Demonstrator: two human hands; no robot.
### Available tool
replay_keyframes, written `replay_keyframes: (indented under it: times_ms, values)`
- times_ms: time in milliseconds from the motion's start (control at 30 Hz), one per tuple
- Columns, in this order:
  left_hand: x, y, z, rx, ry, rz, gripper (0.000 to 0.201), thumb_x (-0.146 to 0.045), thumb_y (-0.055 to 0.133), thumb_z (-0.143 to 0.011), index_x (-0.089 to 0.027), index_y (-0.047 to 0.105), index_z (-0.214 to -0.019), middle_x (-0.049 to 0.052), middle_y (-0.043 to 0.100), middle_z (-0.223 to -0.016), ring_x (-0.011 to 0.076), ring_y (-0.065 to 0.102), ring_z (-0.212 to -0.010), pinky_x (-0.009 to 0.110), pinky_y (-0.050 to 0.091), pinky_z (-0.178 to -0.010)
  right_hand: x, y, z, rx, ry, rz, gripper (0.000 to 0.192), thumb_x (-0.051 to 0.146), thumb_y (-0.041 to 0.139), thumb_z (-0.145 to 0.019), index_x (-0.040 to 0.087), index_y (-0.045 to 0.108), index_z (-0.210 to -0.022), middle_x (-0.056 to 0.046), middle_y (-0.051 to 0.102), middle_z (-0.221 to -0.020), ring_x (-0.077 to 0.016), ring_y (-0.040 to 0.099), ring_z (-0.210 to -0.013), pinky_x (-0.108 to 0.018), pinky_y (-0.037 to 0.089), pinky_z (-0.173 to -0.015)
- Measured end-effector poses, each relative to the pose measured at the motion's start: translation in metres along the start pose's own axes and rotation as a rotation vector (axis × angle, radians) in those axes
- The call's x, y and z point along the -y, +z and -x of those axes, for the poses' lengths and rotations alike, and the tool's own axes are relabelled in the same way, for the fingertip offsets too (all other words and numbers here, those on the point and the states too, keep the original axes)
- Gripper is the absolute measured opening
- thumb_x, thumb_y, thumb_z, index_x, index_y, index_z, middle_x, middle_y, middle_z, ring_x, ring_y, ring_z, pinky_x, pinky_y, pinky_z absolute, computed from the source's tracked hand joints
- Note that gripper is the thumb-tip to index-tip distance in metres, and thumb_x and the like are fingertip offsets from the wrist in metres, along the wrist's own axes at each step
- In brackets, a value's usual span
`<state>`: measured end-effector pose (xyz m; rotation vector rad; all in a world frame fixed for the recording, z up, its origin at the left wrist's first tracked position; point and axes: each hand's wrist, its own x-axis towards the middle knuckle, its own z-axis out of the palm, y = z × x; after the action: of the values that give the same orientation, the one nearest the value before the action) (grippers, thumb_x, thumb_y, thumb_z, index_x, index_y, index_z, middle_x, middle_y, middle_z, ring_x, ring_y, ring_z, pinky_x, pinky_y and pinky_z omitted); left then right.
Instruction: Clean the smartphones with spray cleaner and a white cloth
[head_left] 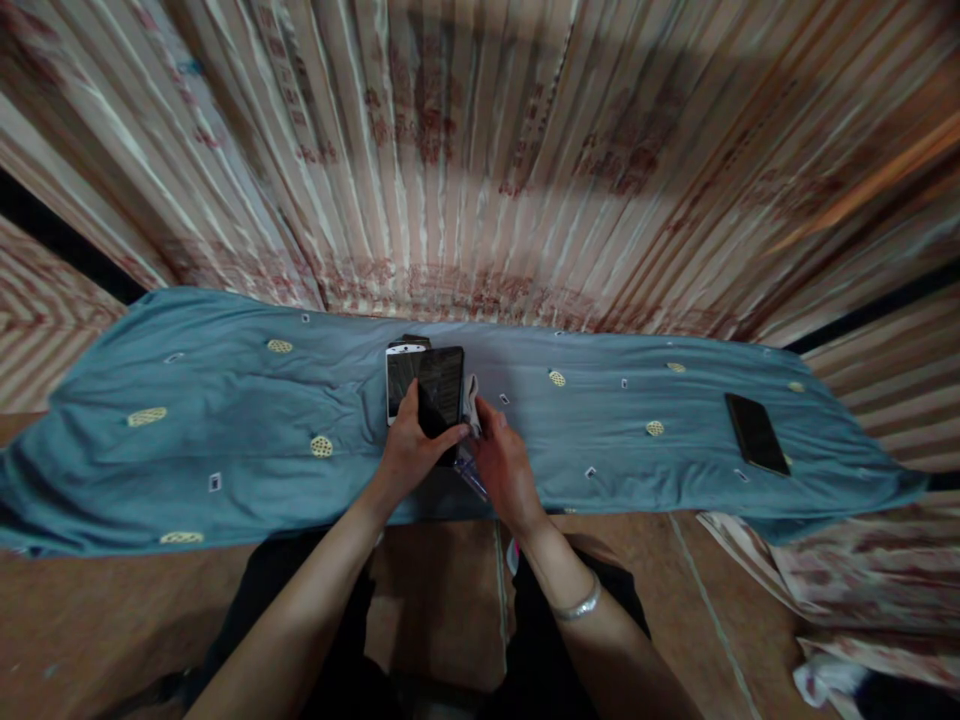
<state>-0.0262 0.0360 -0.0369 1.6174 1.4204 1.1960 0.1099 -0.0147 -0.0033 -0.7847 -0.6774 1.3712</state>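
The dark phone (441,392) stands almost upright in the left hand (409,450), with its long axis pointing away from the person and its screen turned toward the camera. The left hand grips it from the lower left side; the thumb lies along the left edge and the fingers curl around the bottom, so this hand is closed on the phone. Just to the right of the phone, the right hand (504,462) has its fingers pressed together on a small pale cloth (471,398), which touches the right edge of the phone. So the phone lies directly left of the right hand, and both hands are equally close to it. Below the right hand something clear and shiny (472,477) shows, perhaps a plastic wrapper; I cannot tell exactly.

Behind the left hand, a second phone with a white frame (398,375) lies flat on the blue cloth (225,420). Well away to the right of the right hand, another black phone (756,433) lies flat on the same cloth. A silver bracelet (577,605) sits on the right wrist.
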Motion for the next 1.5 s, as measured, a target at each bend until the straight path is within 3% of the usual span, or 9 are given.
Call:
replay_keyframes:
  times_ms: [200,367,500,700,833,1000,1133,1267,1500]
  values:
    - [-0.007,-0.005,0.001,0.110,-0.054,0.177,0.101,-0.044,0.085,-0.074,-0.014,0.045,-0.161,0.019,0.060,-0.158,0.0362,0.051,-0.152,0.053,0.034,-0.131,-0.002,-0.006,0.007,0.073,-0.037,0.217,0.058,0.069,0.067,-0.097,0.035,0.069,-0.143,0.001,0.064,-0.158,-0.0248,0.051,-0.155,-0.050,0.029,-0.137]
    - [-0.015,-0.002,0.007,0.183,-0.093,0.289,0.104,-0.049,0.084,-0.076,-0.013,0.041,-0.164,0.019,0.057,-0.161,0.0351,0.052,-0.152,0.052,0.034,-0.131,0.003,-0.005,0.011,0.052,-0.129,0.365,0.061,0.069,0.067,-0.097,0.036,0.066,-0.148,0.002,0.063,-0.159,-0.0244,0.049,-0.157,-0.049,0.031,-0.137]
    - [-0.024,0.006,0.015,0.226,-0.129,0.421,0.095,-0.052,0.085,-0.074,-0.016,0.053,-0.156,0.016,0.063,-0.156,0.0334,0.056,-0.148,0.048,0.039,-0.128,0.008,-0.006,0.011,0.055,-0.156,0.473,0.064,0.068,0.062,-0.100,0.036,0.059,-0.155,0.002,0.058,-0.164,-0.0237,0.042,-0.161,-0.048,0.031,-0.137]
    - [-0.032,0.009,0.021,0.250,-0.293,0.507,0.074,-0.049,0.087,-0.069,-0.018,0.074,-0.134,0.014,0.076,-0.137,0.0351,0.067,-0.134,0.050,0.048,-0.120,0.013,-0.008,0.009,0.124,-0.231,0.629,0.069,0.065,0.056,-0.103,0.033,0.049,-0.163,0.002,0.042,-0.174,-0.0210,0.030,-0.167,-0.045,0.019,-0.140]
    - [-0.039,0.006,0.021,0.292,-0.323,0.575,0.054,-0.054,0.080,-0.076,-0.022,0.081,-0.119,0.011,0.083,-0.110,0.0362,0.073,-0.120,0.050,0.057,-0.108,0.019,-0.004,0.010,0.181,-0.259,0.658,0.065,0.063,0.056,-0.104,0.033,0.052,-0.161,0.000,0.046,-0.173,-0.0231,0.033,-0.165,-0.046,0.021,-0.139]
    - [-0.044,0.006,0.025,0.323,-0.369,0.606,0.042,-0.058,0.081,-0.074,-0.022,0.082,-0.096,0.009,0.080,-0.086,0.0351,0.077,-0.102,0.043,0.063,-0.085,0.020,-0.006,0.007,0.193,-0.282,0.718,0.064,0.060,0.055,-0.106,0.032,0.049,-0.163,-0.001,0.042,-0.174,-0.0234,0.031,-0.166,-0.047,0.023,-0.139]
    - [-0.047,0.006,0.029,0.420,-0.418,0.688,0.043,-0.055,0.082,-0.074,-0.021,0.081,-0.099,0.009,0.081,-0.090,0.0354,0.077,-0.106,0.041,0.064,-0.083,0.018,-0.012,0.001,0.190,-0.291,0.738,0.067,0.067,0.047,-0.107,0.034,0.045,-0.165,0.002,0.039,-0.176,-0.0208,0.028,-0.167,-0.047,0.019,-0.140]
    - [-0.051,0.005,0.030,0.417,-0.502,0.744,0.045,-0.056,0.082,-0.072,-0.021,0.081,-0.101,0.010,0.083,-0.096,0.0374,0.077,-0.112,0.045,0.065,-0.086,0.014,-0.017,-0.004,0.149,-0.279,0.708,0.071,0.073,0.044,-0.105,0.034,0.049,-0.163,0.001,0.043,-0.174,-0.0200,0.030,-0.167,-0.044,0.017,-0.140]
    - [-0.052,0.000,0.031,0.459,-0.524,0.786,0.053,-0.068,0.074,-0.076,-0.022,0.080,-0.099,0.013,0.082,-0.092,0.0390,0.077,-0.110,0.051,0.067,-0.087,0.007,-0.019,-0.011,0.054,-0.202,0.703,0.080,0.083,0.048,-0.098,0.030,0.057,-0.158,-0.004,0.049,-0.171,-0.0236,0.037,-0.164,-0.047,0.020,-0.139]
